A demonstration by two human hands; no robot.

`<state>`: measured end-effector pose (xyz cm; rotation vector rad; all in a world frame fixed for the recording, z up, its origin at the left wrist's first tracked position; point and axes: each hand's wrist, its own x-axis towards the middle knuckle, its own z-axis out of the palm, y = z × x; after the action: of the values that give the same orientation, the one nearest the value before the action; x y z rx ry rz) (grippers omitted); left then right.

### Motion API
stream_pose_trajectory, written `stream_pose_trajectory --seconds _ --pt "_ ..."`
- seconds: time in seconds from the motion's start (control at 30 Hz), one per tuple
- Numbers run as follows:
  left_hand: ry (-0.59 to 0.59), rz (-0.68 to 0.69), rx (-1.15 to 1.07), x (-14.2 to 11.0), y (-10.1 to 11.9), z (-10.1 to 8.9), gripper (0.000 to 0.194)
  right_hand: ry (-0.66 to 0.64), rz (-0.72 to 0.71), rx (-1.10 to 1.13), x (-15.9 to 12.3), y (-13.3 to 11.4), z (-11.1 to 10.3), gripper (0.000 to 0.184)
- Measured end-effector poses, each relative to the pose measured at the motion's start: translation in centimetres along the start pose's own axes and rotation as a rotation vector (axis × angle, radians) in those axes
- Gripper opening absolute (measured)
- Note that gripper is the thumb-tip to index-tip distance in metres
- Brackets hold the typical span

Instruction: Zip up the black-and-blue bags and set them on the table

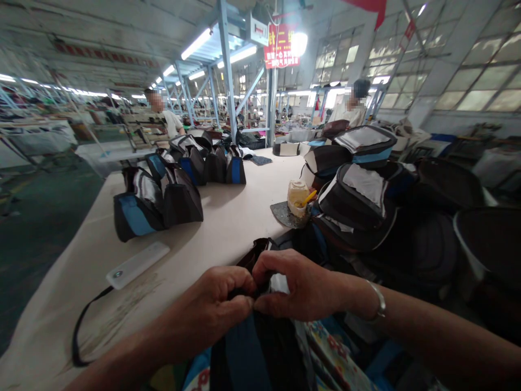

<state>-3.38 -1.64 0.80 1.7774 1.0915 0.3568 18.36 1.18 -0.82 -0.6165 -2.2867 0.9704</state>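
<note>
A black fabric bag piece with a blue stripe (246,353) lies across my lap at the table's near edge. My left hand (222,298) pinches its upper edge between thumb and fingers. Right beside it, my right hand (295,285) grips the same edge, thumb and forefinger curled together, with a silver bracelet (380,300) on the wrist. The two sets of fingertips nearly meet. Something pale shows behind the right hand's fingers. The exact edge between the fingertips is hidden.
On the pale table (228,217) stand black-and-blue bag pieces (181,198) at the left. A glue-stained jar (298,195) with a yellow-handled tool sits on a dark plate. Piled bags (354,195) crowd the right. A white device with a black strap (138,265) lies left. Two people are farther back.
</note>
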Motion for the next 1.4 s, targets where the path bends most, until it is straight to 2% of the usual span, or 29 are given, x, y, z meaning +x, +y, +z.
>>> stream_pose_trajectory --seconds 0.13,0.2,0.27,0.43,0.53,0.63,0.73,0.8,0.87,0.93,1.0,1.13,1.23,1.33,1.4 --pt "0.089 0.081 0.129 -0.1 0.1 0.6 0.019 -0.078 -0.115 0.020 0.4 1.3 -0.2 0.020" --pt "0.132 0.120 0.191 -0.1 0.0 0.8 0.022 -0.061 -0.215 -0.032 0.2 2.2 -0.1 0.013" --pt "0.151 0.142 0.234 -0.2 -0.2 0.9 0.023 -0.016 -0.301 -0.145 -0.1 2.6 0.2 0.009" --pt "0.158 0.155 0.299 -0.4 -0.7 1.0 0.024 0.104 -0.447 -0.570 -1.0 1.9 1.7 0.015" --pt "0.158 0.150 0.316 -0.6 -0.5 1.1 0.026 0.075 -0.412 -0.634 -0.5 1.8 2.2 0.016" --pt "0.111 0.158 0.307 -0.9 0.0 1.0 0.025 -0.018 -0.200 -0.540 0.7 2.9 1.9 0.011" --pt "0.055 0.162 0.290 -1.2 0.6 0.9 0.026 -0.010 -0.003 -0.344 1.4 4.2 1.0 0.008" --pt "0.053 0.150 0.267 -1.4 0.6 0.7 0.027 -0.029 0.013 -0.117 1.4 4.4 0.5 0.015" --pt "0.055 0.127 0.214 -1.4 0.4 0.5 0.025 -0.081 -0.032 0.118 1.1 4.1 0.2 0.021" --pt "0.061 0.105 0.163 -1.4 0.0 0.3 0.017 -0.116 -0.107 0.253 0.8 3.8 0.2 0.024" --pt "0.070 0.115 0.142 -1.3 -0.4 0.2 0.009 -0.130 -0.181 0.249 0.7 3.7 0.3 0.025" --pt "0.122 0.096 0.149 -1.2 -0.9 0.1 0.011 -0.111 -0.265 0.192 1.0 4.2 1.0 0.018" --pt "0.187 0.042 0.170 -1.4 -1.3 0.1 0.016 -0.064 -0.317 -0.034 0.9 4.2 1.9 0.007" --pt "0.214 0.076 0.209 -1.5 -1.6 0.1 0.016 -0.013 -0.338 -0.285 0.6 4.0 2.8 0.016" --pt "0.224 0.128 0.267 -1.6 -1.8 0.0 0.018 0.018 -0.315 -0.311 0.6 3.8 3.0 0.015"
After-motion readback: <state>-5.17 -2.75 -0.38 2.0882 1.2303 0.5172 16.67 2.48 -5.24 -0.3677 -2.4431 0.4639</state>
